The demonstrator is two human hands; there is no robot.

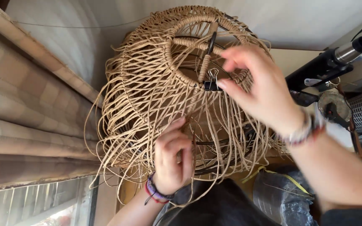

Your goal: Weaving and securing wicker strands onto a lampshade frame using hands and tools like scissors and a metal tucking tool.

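While the left hand (171, 157) is gripping loose strands to steady the woven basket frame (177, 83), the right hand (254, 90) is pinching a binder clip (211, 82) — pinning weave to ring.

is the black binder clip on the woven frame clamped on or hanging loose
Clamped on: the binder clip grips the inner ring of the woven frame, handles standing up, beside the right hand fingertips.

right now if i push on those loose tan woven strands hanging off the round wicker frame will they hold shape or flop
The loose tan strands would probably flop and spring back: they hang free in curved loops, unwoven at the ends. The round wicker frame likely stays stiff, since dark metal hoops show through it. It is probably light for its size, being mostly open gaps. The left hand grips strands; the right hand is at the black binder clip.
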